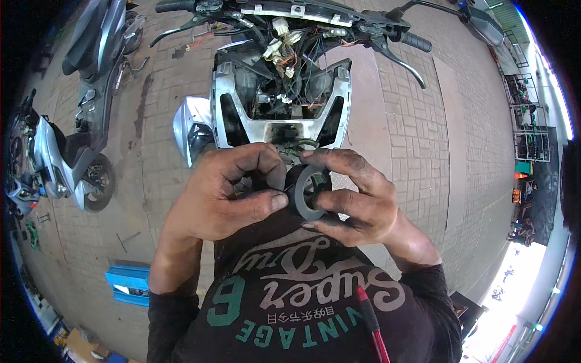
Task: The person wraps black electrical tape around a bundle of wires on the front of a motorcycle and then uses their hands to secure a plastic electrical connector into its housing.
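Right fingers (352, 206) hold the black tape roll (298, 196), one at its hole.

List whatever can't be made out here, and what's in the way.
Head view, hidden: whatever the left hand may pinch, behind its own fingers and thumb.
Head view, hidden: part of the black roll, behind the right hand.
Head view, cut off: the red pen-like object's lower end, by the bottom edge.
Head view, too small: where each wire leads.
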Demonstrator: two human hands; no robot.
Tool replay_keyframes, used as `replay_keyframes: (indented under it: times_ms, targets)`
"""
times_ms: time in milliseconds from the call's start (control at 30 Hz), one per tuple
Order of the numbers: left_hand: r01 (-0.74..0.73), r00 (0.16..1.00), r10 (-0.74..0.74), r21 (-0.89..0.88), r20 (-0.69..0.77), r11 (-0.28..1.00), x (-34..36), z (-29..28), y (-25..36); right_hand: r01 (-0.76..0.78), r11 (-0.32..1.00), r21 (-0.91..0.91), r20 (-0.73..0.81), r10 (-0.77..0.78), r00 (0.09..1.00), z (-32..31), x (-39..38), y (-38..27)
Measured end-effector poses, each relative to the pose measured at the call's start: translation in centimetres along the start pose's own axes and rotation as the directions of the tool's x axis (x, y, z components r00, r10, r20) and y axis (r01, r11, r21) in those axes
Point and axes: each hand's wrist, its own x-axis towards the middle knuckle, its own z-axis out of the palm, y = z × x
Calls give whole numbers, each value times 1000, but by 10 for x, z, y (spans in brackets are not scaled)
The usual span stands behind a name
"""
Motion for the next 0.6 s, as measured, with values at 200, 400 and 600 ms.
replay_keyframes:
  times_ms: [200,400,600]
  targets:
    - [-131,989,118,-165,-88,978,-3,4,-3,-178,975,-134,17,182,983,-9,11,-13]
    - [-333,918,246,-266,-312,905,-8,11,-31,-222,954,-200,-70,212,975,-15,30,-10]
    - [-316,892,284,-38,-352,948,1,-13,-25,-147,917,-371,127,207,970,-30,57,-27]
